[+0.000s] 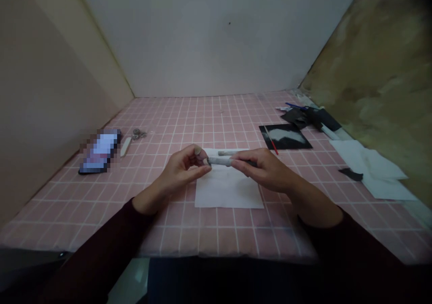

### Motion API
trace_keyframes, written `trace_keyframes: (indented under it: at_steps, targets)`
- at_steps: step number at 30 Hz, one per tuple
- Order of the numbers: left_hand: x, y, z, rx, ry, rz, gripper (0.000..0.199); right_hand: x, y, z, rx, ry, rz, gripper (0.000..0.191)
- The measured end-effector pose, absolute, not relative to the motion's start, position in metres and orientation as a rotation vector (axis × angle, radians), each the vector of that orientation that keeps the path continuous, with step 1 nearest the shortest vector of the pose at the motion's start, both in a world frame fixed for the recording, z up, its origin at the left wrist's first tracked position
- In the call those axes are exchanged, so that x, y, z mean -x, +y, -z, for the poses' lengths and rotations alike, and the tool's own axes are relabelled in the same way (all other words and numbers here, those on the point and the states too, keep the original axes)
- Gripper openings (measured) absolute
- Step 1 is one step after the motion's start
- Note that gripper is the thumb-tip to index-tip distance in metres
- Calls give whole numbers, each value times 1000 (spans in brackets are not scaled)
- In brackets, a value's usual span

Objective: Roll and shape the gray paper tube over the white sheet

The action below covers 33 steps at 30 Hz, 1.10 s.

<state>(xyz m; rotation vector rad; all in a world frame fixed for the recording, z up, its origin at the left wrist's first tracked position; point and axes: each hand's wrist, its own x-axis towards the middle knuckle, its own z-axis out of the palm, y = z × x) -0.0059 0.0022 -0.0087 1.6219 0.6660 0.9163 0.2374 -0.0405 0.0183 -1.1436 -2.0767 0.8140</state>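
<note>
Two hands meet over the white paper [229, 191]: the left hand [180, 169], palm turned inward, pinches the left end of the grey stick [219, 161] between curled fingers and thumb; now the right hand [266, 169] reaches in, wrist angled toward centre, fingers closed round the stick's other end, holding it roughly level.

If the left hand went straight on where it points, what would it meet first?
The nearer grey stick, its end seemingly touching the left hand, then probably the right hand; depth is unclear.
</note>
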Motion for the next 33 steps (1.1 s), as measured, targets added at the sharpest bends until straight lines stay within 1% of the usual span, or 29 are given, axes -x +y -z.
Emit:
trace_keyframes:
  at_steps: [6, 9, 16, 18, 21, 23, 25, 29, 31, 33]
  targets:
    - [6, 2, 8, -1483, 658, -887, 23, -233, -41, -15, 1125, -2018, -845, 34]
    - [5, 3, 6, -1451, 642, -929, 21, -231, -40, -13, 1091, -1984, -975, 37]
    - [6, 5, 11, -1493, 574, -971, 20, -229, -38, -8, 1102, -1892, -1213, 38]
    - [7, 7, 15, -1550, 582, -962, 19, -230, -38, -6, 1090, -1811, -1376, 39]
    - [10, 9, 21, -1726, 614, -943, 19, -233, -37, -2, 1057, -1610, -1757, 41]
    - [11, 9, 24, -1845, 647, -925, 19, -234, -36, 0, 1074, -1528, -1900, 41]
    - [12, 9, 25, -1902, 662, -903, 19, -233, -37, -1, 1125, -1572, -1856, 38]
    - [11, 8, 23, -1916, 666, -875, 19, -226, -40, -6, 1174, -1885, -1422, 28]
    - [9, 7, 22, -1946, 671, -862, 19, -221, -42, -7, 1221, -2025, -1234, 34]
    - [7, 5, 21, -1991, 665, -852, 20, -217, -45, -8, 1288, -2101, -1133, 40]
